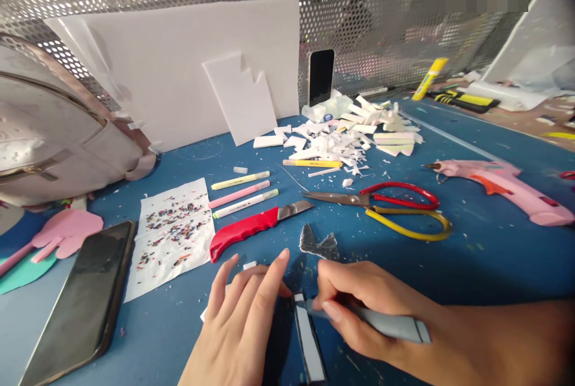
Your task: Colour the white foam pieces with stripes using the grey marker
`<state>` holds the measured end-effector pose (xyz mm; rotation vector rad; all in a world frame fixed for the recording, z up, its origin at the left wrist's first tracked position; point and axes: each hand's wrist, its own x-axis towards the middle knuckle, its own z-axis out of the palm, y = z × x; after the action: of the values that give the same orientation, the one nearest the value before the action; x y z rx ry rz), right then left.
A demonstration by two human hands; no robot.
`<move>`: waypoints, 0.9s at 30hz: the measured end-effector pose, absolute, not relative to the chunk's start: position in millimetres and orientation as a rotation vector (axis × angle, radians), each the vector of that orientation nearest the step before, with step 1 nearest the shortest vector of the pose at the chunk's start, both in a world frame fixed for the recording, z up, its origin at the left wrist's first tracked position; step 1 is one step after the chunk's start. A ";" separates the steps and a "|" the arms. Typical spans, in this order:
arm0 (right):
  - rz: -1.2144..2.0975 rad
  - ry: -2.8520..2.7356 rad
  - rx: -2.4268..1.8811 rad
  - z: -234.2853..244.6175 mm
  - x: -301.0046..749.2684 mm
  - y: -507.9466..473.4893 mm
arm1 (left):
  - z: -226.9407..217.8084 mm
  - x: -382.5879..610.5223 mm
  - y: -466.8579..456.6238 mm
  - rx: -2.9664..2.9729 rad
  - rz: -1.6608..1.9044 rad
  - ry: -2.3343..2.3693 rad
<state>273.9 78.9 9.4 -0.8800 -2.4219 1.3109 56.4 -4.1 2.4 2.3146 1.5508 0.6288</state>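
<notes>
1. The right hand (359, 305) pinches a grey marker (395, 323) between its fingers, with the marker's tip at the far end of a narrow strip (309, 341).
2. That strip, pale with dark edges, lies on the blue counter (485, 260) between the two hands, running toward the near edge of the view.
3. The left hand (238, 317) is palm down beside the strip, its fingers spread slightly apart; the thumb reaches toward the strip's far end, but whether it touches cannot be told. Small white pieces show partly from under this hand.
4. Just beyond the hands lies a black bow-shaped piece (318, 246), near a red-handled knife (247, 230) and scissors (336, 198) with red and yellow handles.
5. Left of the knife, a white sheet (203, 247) carries coloured specks; a phone (85, 296) lies beside it.
6. Farther back, white scraps (327, 142) are heaped, and a pink glue gun (507, 178) rests at right.
</notes>
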 end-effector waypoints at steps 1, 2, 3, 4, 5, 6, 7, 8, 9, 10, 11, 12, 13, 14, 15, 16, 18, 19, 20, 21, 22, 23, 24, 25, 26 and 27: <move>1.313 -2.419 -0.880 9.6 273.4 78.9 | 2.4 56.4 -4.1 2.311 0.630 1.551; 1.315 -2.418 -0.874 9.6 273.0 78.9 | 2.3 56.2 -4.1 2.307 0.632 1.550; 1.312 -2.415 -0.867 9.6 272.8 78.8 | 2.2 56.0 -4.1 2.305 0.633 1.548; 1.305 -2.411 -0.863 9.6 272.6 78.8 | 2.0 55.9 -4.0 2.305 0.633 1.546; 1.298 -2.410 -0.862 9.5 272.5 78.7 | 1.7 55.8 -4.1 2.306 0.634 1.547; 1.289 -2.410 -0.868 9.4 272.4 78.7 | 1.5 55.8 -4.1 2.307 0.636 1.549; 1.280 -2.408 -0.874 9.4 272.4 78.7 | 1.3 55.8 -4.3 2.306 0.641 1.551; 1.273 -2.404 -0.883 9.5 272.3 78.7 | 1.1 56.0 -4.5 2.304 0.646 1.552; 1.273 -2.402 -0.888 9.8 272.2 78.9 | 0.9 56.1 -4.8 2.301 0.650 1.554; 1.276 -2.400 -0.888 10.2 272.2 79.0 | 0.8 56.3 -5.0 2.299 0.653 1.553; 1.285 -2.397 -0.883 10.9 272.1 79.2 | 0.6 56.3 -5.2 2.299 0.654 1.551; 1.302 -2.394 -0.872 11.6 272.0 79.3 | 0.5 56.4 -5.3 2.301 0.656 1.551; 1.320 -2.390 -0.867 12.4 272.0 79.4 | 0.3 56.3 -5.3 2.306 0.658 1.553; 1.336 -2.387 -0.863 13.0 272.1 79.3 | 0.1 56.3 -5.1 2.313 0.660 1.554; 1.348 -2.379 -0.862 13.5 272.3 79.2 | -0.1 56.1 -4.8 2.320 0.660 1.555; 1.355 -2.374 -0.868 13.6 272.6 79.0 | -0.3 56.0 -4.5 2.325 0.660 1.556; 1.367 -2.363 -0.876 13.0 273.5 78.6 | -0.5 55.7 -3.8 2.327 0.654 1.558; 1.374 -2.358 -0.883 12.4 273.9 78.4 | -0.6 55.6 -3.6 2.323 0.652 1.559; 1.385 -2.352 -0.889 11.8 274.4 78.4 | -0.6 55.6 -3.6 2.316 0.652 1.559; 1.396 -2.344 -0.894 11.2 274.7 78.5 | -0.6 55.7 -3.6 2.310 0.653 1.561; 1.409 -2.337 -0.891 10.8 275.0 78.8 | -0.6 55.8 -3.8 2.303 0.653 1.560; 1.417 -2.329 -0.891 10.6 275.3 79.1 | -0.6 56.1 -4.1 2.295 0.655 1.561; 1.424 -2.324 -0.890 10.7 275.5 79.5 | -0.5 56.5 -4.4 2.290 0.658 1.562; 1.427 -2.320 -0.887 11.0 275.7 79.9 | -0.5 57.0 -4.7 2.286 0.662 1.564; 1.428 -2.318 -0.891 11.4 276.0 80.2 | -0.5 57.6 -4.9 2.284 0.669 1.566; 1.429 -2.317 -0.895 11.8 276.3 80.5 | -0.5 58.2 -5.1 2.284 0.680 1.570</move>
<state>276.3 80.5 11.8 -0.8954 -2.3172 1.4292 58.2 -5.1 -0.5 2.2836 1.5701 0.6800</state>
